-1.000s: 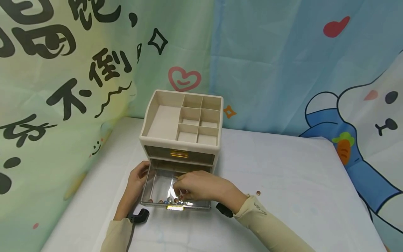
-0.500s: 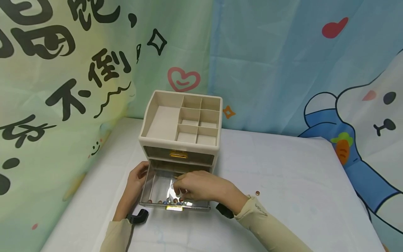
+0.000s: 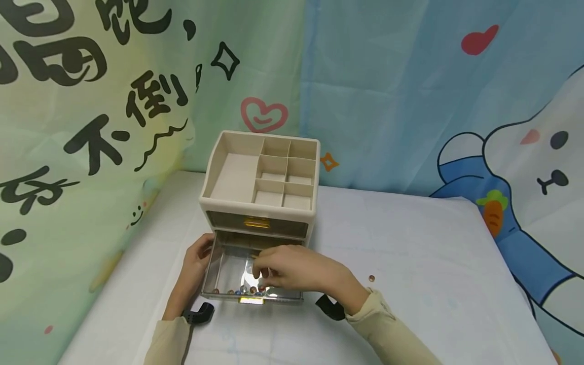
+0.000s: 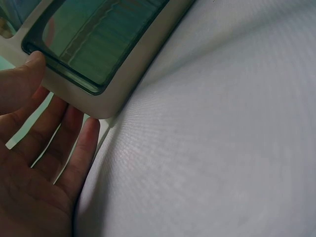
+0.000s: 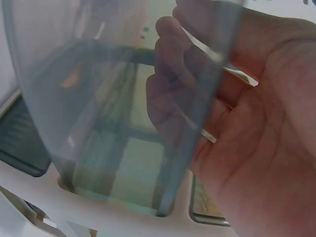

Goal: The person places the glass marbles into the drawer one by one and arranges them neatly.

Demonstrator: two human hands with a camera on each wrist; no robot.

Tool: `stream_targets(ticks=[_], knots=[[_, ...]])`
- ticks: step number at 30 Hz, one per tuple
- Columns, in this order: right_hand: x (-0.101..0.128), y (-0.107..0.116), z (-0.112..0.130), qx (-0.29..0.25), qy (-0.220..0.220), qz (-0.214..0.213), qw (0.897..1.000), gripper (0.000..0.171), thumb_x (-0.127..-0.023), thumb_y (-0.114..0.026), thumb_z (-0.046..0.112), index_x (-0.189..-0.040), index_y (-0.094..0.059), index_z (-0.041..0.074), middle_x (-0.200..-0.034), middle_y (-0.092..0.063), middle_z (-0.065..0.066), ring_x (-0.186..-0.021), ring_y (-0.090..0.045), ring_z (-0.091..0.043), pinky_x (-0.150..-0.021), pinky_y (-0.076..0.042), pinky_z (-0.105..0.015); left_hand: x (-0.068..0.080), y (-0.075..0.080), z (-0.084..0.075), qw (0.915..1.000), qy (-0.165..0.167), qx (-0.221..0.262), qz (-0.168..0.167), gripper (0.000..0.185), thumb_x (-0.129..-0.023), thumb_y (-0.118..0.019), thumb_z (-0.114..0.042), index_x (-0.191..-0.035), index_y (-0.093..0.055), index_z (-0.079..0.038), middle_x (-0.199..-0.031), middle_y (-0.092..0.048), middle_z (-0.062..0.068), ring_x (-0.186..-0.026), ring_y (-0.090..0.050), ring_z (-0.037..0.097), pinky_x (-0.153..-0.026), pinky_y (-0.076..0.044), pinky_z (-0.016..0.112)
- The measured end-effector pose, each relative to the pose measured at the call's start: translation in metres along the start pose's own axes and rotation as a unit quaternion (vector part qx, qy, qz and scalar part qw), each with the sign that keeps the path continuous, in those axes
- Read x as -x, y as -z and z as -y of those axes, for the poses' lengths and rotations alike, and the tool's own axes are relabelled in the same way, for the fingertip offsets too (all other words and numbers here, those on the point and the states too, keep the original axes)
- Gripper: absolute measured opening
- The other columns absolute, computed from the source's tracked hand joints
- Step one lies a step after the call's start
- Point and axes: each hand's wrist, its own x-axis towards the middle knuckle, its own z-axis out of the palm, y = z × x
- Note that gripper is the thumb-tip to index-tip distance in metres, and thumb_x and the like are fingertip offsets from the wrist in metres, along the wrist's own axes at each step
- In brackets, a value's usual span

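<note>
A beige organizer [image 3: 260, 209] with an open compartment tray on top stands on the white table. Its clear lower drawer [image 3: 228, 266] is pulled out, and several small coloured beads [image 3: 237, 292] lie along its front wall. My left hand [image 3: 197, 263] rests with straight fingers against the organizer's left side [image 4: 123, 74], thumb on the frame [image 4: 34, 61]. My right hand [image 3: 274, 271] hovers inside the drawer with its fingers curled down over the beads. Through the clear drawer wall [image 5: 98, 98] the right hand's curled fingers [image 5: 168, 64] show, but whether they hold a bead is hidden.
The upper drawer with a gold handle [image 3: 256, 222] is closed. One loose bead [image 3: 371, 278] lies on the table to the right of my right wrist. Printed cloth backdrops close the left and rear sides. The white table surface [image 3: 410, 243] stretches to the right.
My right forearm and wrist have shifted slightly to the right while the fingers stay over the beads. The left hand has not moved.
</note>
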Motion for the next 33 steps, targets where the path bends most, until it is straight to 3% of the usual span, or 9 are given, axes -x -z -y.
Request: stream_targets(ticks=[5, 12, 21, 33], knots=[[0.008, 0.005, -0.001, -0.029, 0.015, -0.022, 0.999, 0.014, -0.099, -0.072, 0.022, -0.112, -0.071, 0.018, -0.105, -0.069, 0.009, -0.088, -0.060, 0.001, -0.081, -0.051, -0.017, 0.000, 0.000, 0.001, 1.0000, -0.001, 0.003, 0.001, 0.033, -0.098, -0.064, -0.001, -0.131, -0.064, -0.002, -0.119, -0.066, -0.021, -0.118, -0.060, -0.008, -0.101, -0.045, 0.014], [0.028, 0.012, -0.004, -0.089, -0.001, -0.060, 0.994, 0.017, -0.100, -0.071, 0.022, -0.116, -0.071, 0.021, -0.113, -0.069, 0.009, -0.093, -0.060, -0.001, -0.083, -0.054, -0.022, -0.001, -0.001, 0.002, 1.0000, 0.007, 0.004, 0.004, 0.032, -0.099, -0.065, -0.005, -0.131, -0.064, -0.004, -0.119, -0.066, -0.020, -0.117, -0.060, -0.006, -0.102, -0.045, 0.017], [0.057, 0.013, -0.014, -0.179, -0.038, -0.113, 0.977, 0.019, -0.101, -0.069, 0.020, -0.119, -0.071, 0.026, -0.110, -0.070, 0.012, -0.095, -0.062, -0.002, -0.082, -0.055, -0.024, -0.002, 0.001, 0.001, 0.9999, 0.010, 0.007, 0.001, 0.031, -0.098, -0.065, -0.004, -0.129, -0.064, -0.004, -0.120, -0.067, -0.016, -0.116, -0.061, -0.005, -0.100, -0.045, 0.015], [0.093, -0.008, -0.038, -0.199, -0.053, -0.221, 0.953, 0.020, -0.098, -0.073, 0.016, -0.114, -0.072, 0.028, -0.105, -0.072, 0.012, -0.089, -0.061, -0.006, -0.081, -0.052, -0.025, -0.002, 0.000, 0.002, 1.0000, -0.005, 0.007, 0.001, 0.031, -0.099, -0.065, -0.003, -0.130, -0.064, -0.002, -0.118, -0.066, -0.023, -0.116, -0.060, -0.008, -0.099, -0.045, 0.013]])
